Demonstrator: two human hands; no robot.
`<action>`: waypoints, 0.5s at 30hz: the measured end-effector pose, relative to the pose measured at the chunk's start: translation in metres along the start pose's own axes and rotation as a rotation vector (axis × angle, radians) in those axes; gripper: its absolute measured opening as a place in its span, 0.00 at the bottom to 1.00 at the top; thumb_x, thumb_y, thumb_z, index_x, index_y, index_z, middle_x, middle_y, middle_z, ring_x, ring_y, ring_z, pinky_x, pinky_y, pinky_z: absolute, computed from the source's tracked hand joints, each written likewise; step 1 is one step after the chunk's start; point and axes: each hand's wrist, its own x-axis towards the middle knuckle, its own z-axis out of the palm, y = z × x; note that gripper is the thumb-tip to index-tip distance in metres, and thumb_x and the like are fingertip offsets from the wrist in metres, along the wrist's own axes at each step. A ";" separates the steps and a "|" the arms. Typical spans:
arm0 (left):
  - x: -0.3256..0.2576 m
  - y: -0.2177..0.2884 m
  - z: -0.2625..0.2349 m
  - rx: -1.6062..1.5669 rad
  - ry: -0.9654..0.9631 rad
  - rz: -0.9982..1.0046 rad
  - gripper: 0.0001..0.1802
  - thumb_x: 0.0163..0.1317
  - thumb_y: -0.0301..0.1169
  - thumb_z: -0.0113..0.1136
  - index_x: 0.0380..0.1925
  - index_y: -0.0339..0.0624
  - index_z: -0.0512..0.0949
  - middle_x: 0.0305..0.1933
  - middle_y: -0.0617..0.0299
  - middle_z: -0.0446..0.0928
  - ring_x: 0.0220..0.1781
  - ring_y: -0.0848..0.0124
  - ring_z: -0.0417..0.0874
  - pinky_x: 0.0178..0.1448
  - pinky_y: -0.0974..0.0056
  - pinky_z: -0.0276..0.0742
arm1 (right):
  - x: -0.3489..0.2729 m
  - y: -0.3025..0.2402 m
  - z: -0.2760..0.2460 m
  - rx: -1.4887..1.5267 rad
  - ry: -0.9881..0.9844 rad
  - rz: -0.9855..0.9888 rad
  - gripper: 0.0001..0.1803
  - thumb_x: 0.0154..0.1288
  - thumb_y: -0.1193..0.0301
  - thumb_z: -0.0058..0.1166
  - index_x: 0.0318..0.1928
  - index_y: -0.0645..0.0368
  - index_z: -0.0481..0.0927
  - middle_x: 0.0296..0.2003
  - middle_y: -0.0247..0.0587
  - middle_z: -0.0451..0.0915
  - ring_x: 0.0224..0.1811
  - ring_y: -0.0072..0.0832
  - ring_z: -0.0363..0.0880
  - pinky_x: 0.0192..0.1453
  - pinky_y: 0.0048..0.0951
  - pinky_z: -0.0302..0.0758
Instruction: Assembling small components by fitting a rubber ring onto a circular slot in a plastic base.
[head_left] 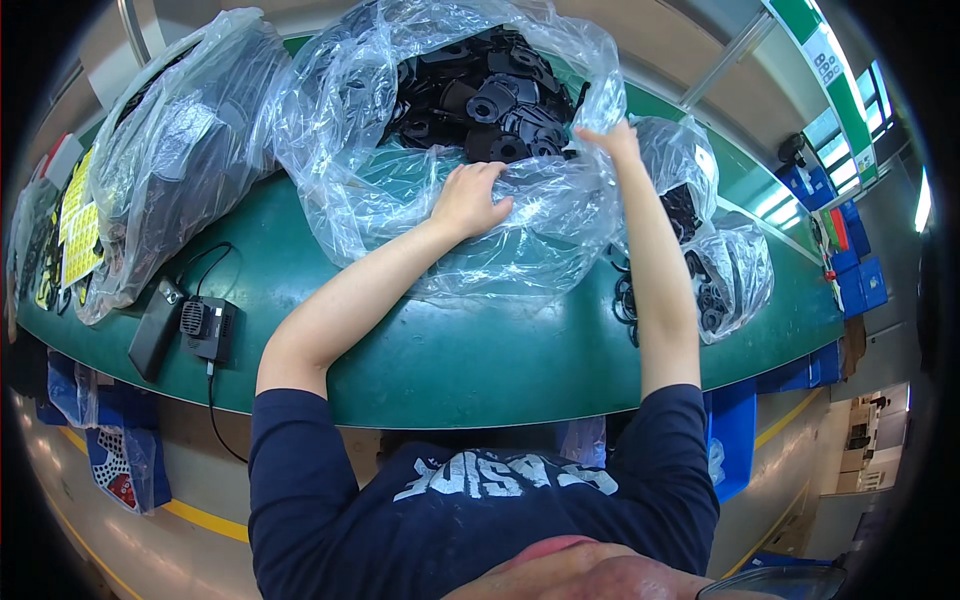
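A large clear plastic bag lies spread on the green table with its mouth open. Inside it is a heap of black plastic parts, several flat with a round hole. My left hand is at the bag's near side, its fingers bent over the crumpled film and thumb set apart, with film between them. On the bag's right rim, my right hand grips the film, its thumb pointing left toward the heap. The fingertips of both hands are partly hidden.
Another filled clear bag stands at the left beside yellow sheets. A black box-shaped device with a cable lies near the front left edge. Smaller bags of black parts sit right of my right forearm. A blue bin is below the table.
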 end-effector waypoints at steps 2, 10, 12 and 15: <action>0.008 0.012 0.010 -0.051 0.005 0.040 0.27 0.51 0.40 0.60 0.51 0.40 0.71 0.50 0.51 0.74 0.55 0.55 0.72 0.62 0.56 0.63 | 0.050 0.067 0.026 0.006 -0.167 0.140 0.62 0.30 0.44 0.71 0.64 0.61 0.56 0.61 0.57 0.64 0.63 0.48 0.64 0.63 0.42 0.65; 0.007 0.006 0.003 -0.064 -0.046 0.016 0.25 0.50 0.38 0.59 0.48 0.41 0.71 0.47 0.51 0.75 0.53 0.54 0.73 0.60 0.56 0.64 | 0.046 0.018 0.030 0.425 -0.254 -0.022 0.15 0.50 0.63 0.56 0.31 0.63 0.83 0.35 0.51 0.82 0.38 0.40 0.82 0.42 0.35 0.76; 0.000 -0.003 -0.004 -0.043 -0.020 -0.027 0.24 0.50 0.37 0.59 0.48 0.41 0.71 0.47 0.51 0.75 0.53 0.54 0.73 0.60 0.56 0.64 | -0.009 -0.060 0.004 0.983 -0.383 0.101 0.12 0.52 0.67 0.54 0.32 0.63 0.81 0.28 0.43 0.81 0.28 0.32 0.80 0.32 0.31 0.74; 0.005 0.000 0.001 -0.061 0.009 0.004 0.24 0.50 0.37 0.59 0.47 0.39 0.71 0.45 0.49 0.76 0.50 0.52 0.74 0.57 0.54 0.66 | -0.044 -0.104 -0.042 1.322 -0.552 0.065 0.13 0.58 0.70 0.47 0.39 0.63 0.79 0.25 0.40 0.78 0.26 0.29 0.79 0.28 0.27 0.76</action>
